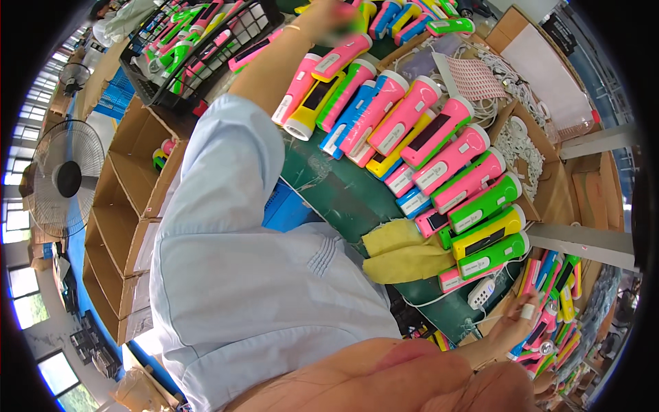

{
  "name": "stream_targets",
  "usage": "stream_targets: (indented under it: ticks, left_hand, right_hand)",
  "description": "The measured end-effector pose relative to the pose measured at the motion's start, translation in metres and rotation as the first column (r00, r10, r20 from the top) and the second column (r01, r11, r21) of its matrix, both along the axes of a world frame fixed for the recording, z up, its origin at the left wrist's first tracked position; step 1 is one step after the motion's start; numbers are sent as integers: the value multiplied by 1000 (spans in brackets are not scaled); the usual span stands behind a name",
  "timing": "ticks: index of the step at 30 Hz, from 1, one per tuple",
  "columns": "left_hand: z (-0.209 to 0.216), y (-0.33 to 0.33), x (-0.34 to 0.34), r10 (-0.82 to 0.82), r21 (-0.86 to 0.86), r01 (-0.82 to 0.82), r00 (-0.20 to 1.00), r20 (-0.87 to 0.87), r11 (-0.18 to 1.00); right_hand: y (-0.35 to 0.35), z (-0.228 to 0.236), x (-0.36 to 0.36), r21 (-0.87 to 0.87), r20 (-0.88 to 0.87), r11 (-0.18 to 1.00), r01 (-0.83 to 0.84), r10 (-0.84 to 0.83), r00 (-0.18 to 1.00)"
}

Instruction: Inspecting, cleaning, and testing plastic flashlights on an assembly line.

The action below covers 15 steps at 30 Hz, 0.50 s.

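Observation:
My left arm stretches to the far edge. My left hand [326,19] is smeared by motion beside a blurred pink shape, so its grip is unclear. Nearby, pink, green, yellow and blue flashlights [405,113] lie in a stacked row along the green worktop [319,182], some with dark panels. At lower right my right hand [516,321], a white wrap on one finger, reaches out with fingers apart at the edge of a pile of loose flashlights [566,302]. Whether its fingertips touch one is hard to see. Yellow cloths [405,250] lie at the row's near end.
A black crate [206,55] of flashlights stands at upper left. Below it is a divided cardboard box [120,209], with a fan [67,180] farther left. Cartons of white parts [518,154] border the worktop at right. A white power strip [482,292] with a cable lies near my right hand.

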<state>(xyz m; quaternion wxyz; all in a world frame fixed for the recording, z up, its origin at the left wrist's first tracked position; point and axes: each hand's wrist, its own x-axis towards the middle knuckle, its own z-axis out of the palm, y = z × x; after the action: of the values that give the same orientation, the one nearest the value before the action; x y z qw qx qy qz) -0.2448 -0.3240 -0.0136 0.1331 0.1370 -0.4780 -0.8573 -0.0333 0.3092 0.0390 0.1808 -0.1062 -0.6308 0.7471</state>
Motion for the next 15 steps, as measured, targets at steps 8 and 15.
stream_targets:
  ticks: [8, 15]
  left_hand:
    - [70, 160, 186, -615, 21, 626, 771, -165, 779]
    - [69, 240, 224, -792, 239, 756, 580, 188, 610]
  right_hand:
    - [-99, 0, 5, 402, 37, 765, -504, 536, 843]
    - [-133, 18, -15, 526, -419, 778, -345, 590, 690]
